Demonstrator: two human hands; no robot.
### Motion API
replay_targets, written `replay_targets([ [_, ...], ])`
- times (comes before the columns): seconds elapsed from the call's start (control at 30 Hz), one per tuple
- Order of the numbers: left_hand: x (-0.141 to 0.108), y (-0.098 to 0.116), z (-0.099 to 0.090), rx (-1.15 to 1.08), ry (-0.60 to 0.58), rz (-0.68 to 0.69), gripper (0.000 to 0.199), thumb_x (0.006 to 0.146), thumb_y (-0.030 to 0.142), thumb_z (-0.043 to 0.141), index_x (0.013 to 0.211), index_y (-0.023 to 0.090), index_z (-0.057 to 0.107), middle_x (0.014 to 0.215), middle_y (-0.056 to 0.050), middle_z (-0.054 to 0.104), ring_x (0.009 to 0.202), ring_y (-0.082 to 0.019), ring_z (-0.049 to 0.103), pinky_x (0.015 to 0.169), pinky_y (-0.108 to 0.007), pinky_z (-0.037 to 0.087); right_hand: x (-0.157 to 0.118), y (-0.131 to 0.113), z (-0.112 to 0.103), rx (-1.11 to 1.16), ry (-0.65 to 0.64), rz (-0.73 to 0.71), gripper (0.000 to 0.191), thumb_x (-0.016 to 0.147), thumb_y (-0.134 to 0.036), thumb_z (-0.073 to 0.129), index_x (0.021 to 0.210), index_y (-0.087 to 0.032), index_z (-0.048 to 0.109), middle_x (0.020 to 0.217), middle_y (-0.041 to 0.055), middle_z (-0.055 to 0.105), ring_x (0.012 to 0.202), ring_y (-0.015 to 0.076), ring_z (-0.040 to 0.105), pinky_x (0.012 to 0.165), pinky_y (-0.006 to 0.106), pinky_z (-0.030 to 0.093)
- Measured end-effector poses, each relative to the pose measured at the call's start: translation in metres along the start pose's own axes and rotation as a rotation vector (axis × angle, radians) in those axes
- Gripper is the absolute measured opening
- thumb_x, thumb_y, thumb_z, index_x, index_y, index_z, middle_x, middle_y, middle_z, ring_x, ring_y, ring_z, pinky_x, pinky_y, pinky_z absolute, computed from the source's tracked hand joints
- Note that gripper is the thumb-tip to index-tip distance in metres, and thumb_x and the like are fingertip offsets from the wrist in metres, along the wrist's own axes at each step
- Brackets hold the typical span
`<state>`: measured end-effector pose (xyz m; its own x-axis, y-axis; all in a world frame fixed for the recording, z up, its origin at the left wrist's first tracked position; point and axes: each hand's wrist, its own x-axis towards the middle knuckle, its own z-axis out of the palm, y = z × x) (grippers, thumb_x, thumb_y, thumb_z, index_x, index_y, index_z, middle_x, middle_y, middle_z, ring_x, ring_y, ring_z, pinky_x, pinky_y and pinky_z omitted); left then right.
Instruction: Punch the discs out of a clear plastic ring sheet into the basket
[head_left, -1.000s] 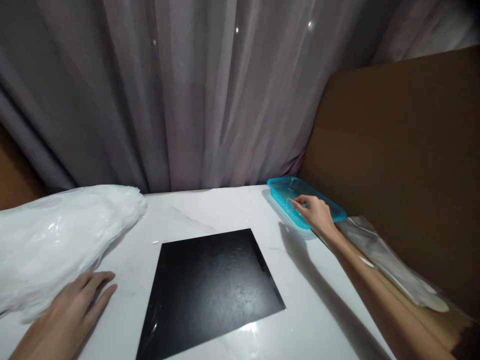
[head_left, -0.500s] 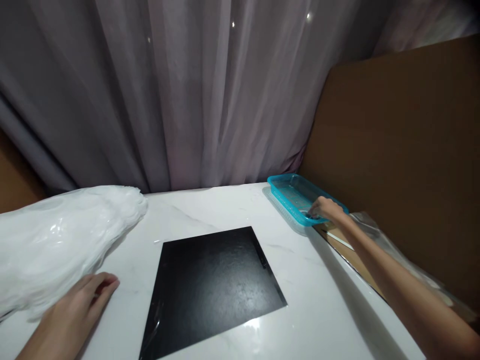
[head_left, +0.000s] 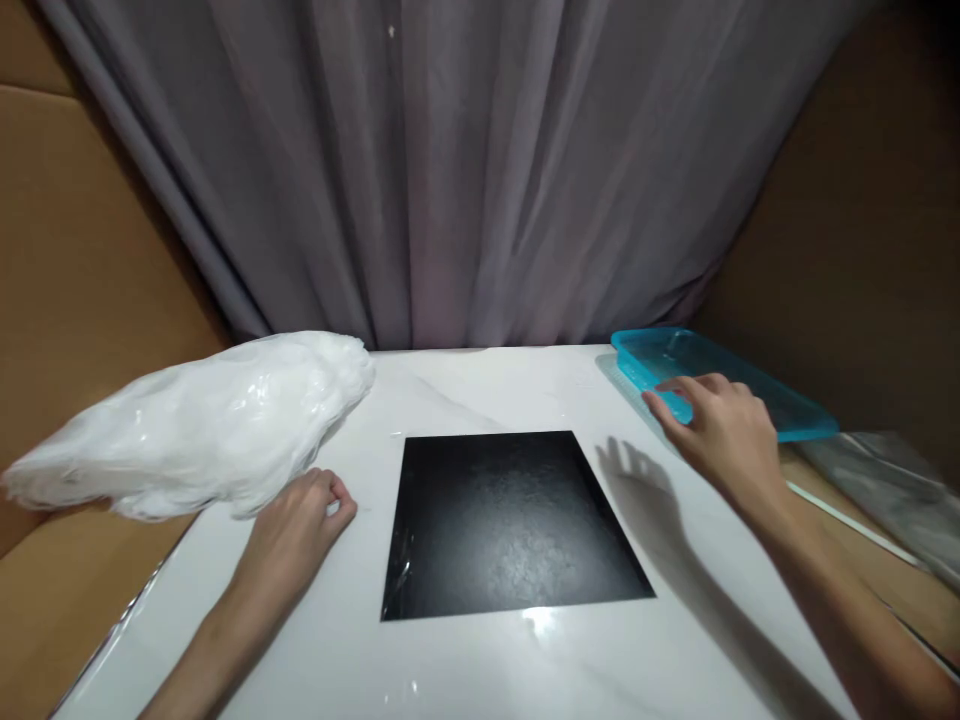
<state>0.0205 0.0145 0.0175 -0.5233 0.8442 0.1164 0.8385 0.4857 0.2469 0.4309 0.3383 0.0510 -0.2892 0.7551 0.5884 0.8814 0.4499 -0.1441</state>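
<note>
Head cam: R fingers (head_left: 667, 400) curved nr ribbed blue plastic tray (head_left: 731, 400).

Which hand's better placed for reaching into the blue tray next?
Right, likely: the right hand hovers open near the blue tray, while the left hand is beyond the black sheet, by the white plastic.

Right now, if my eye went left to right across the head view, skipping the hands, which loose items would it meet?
White plastic bundle → flat black sheet → blue tray → clear plastic packaging.
</note>
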Motion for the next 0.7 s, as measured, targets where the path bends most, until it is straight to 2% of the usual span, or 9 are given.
replay_targets([
  [0.07, -0.002, -0.004, 0.001, -0.053, -0.015, -0.006, 0.022, 0.098, 0.039, 0.048, 0.087, 0.022, 0.056, 0.089, -0.004, 0.066, 0.086, -0.025, 0.064, 0.073, -0.034, 0.04, -0.02, -0.051, -0.009, 0.009, 0.151, -0.075, 0.028, 0.103, -0.043, 0.063, 0.11, -0.018, 0.073, 0.107, 0.0162, 0.065, 0.101, 0.0321, 0.053, 0.086, 0.044, 0.037],
  [0.1, -0.003, -0.007, 0.001, -0.081, -0.024, -0.01, 0.024, 0.099, 0.042, 0.049, 0.092, 0.021, 0.058, 0.092, -0.004, 0.067, 0.087, -0.025, 0.065, 0.074, -0.034, 0.041, -0.03, -0.075, -0.013, 0.104, 0.189, -0.142, 0.027, 0.106, -0.041, 0.059, 0.109, -0.018, 0.071, 0.105, 0.015, 0.064, 0.1, 0.031, 0.054, 0.087, 0.044, 0.039],
  [0.13, -0.003, -0.009, 0.0, -0.109, -0.034, -0.012, 0.026, 0.099, 0.046, 0.049, 0.095, 0.022, 0.058, 0.094, -0.004, 0.068, 0.087, -0.024, 0.065, 0.075, -0.034, 0.043, -0.041, -0.098, -0.016, 0.237, 0.187, -0.221, 0.024, 0.107, -0.037, 0.056, 0.109, -0.017, 0.07, 0.104, 0.0139, 0.064, 0.099, 0.0293, 0.056, 0.089, 0.043, 0.042],
  [0.2, -0.004, -0.013, -0.003, -0.159, -0.064, -0.01, 0.03, 0.101, 0.05, 0.05, 0.096, 0.022, 0.059, 0.091, -0.003, 0.068, 0.084, -0.023, 0.066, 0.073, -0.033, 0.044, -0.063, -0.136, -0.018, 0.448, 0.097, -0.392, 0.017, 0.107, -0.028, 0.055, 0.111, -0.016, 0.066, 0.106, 0.0131, 0.062, 0.098, 0.0268, 0.058, 0.089, 0.04, 0.046],
  [0.3, -0.004, -0.016, -0.005, -0.202, -0.1, -0.001, 0.033, 0.104, 0.048, 0.045, 0.089, 0.022, 0.059, 0.083, -0.002, 0.067, 0.077, -0.022, 0.064, 0.07, -0.033, 0.044, -0.098, -0.172, -0.015, 0.505, -0.016, -0.633, 0.01, 0.105, -0.015, 0.055, 0.11, -0.014, 0.064, 0.106, 0.0138, 0.063, 0.093, 0.0266, 0.057, 0.082, 0.042, 0.046],
  [0.37, -0.005, -0.017, -0.005, -0.212, -0.099, 0.011, 0.035, 0.104, 0.047, 0.043, 0.087, 0.022, 0.059, 0.086, -0.004, 0.067, 0.081, -0.023, 0.064, 0.073, -0.035, 0.044, -0.118, -0.185, -0.012, 0.54, -0.101, -0.721, 0.011, 0.104, -0.012, 0.054, 0.11, -0.012, 0.063, 0.105, 0.014, 0.063, 0.09, 0.0262, 0.055, 0.079, 0.042, 0.045],
  [0.47, -0.008, -0.015, -0.006, -0.21, -0.09, 0.036, 0.033, 0.105, 0.045, 0.041, 0.089, 0.022, 0.057, 0.095, -0.007, 0.067, 0.093, -0.026, 0.063, 0.082, -0.038, 0.045, -0.136, -0.194, -0.013, 0.644, -0.255, -0.741, 0.015, 0.106, -0.013, 0.05, 0.112, -0.013, 0.064, 0.104, 0.0128, 0.062, 0.088, 0.0252, 0.054, 0.076, 0.042, 0.044],
  [0.63, -0.011, -0.007, -0.016, -0.21, -0.104, 0.062, 0.033, 0.109, 0.046, 0.036, 0.091, 0.023, 0.052, 0.089, -0.002, 0.064, 0.083, -0.021, 0.061, 0.075, -0.035, 0.045, -0.139, -0.195, -0.016, 0.754, -0.364, -0.666, 0.019, 0.108, -0.016, 0.047, 0.107, -0.017, 0.066, 0.102, 0.0109, 0.061, 0.087, 0.0237, 0.054, 0.076, 0.041, 0.044],
  [0.7, -0.01, -0.006, -0.018, -0.206, -0.083, 0.071, 0.032, 0.109, 0.049, 0.037, 0.099, 0.023, 0.053, 0.092, -0.001, 0.064, 0.084, -0.021, 0.062, 0.074, -0.033, 0.045, -0.138, -0.194, -0.015, 0.794, -0.401, -0.617, 0.02, 0.108, -0.017, 0.046, 0.107, -0.017, 0.066, 0.102, 0.0109, 0.06, 0.09, 0.0238, 0.055, 0.078, 0.041, 0.045],
])
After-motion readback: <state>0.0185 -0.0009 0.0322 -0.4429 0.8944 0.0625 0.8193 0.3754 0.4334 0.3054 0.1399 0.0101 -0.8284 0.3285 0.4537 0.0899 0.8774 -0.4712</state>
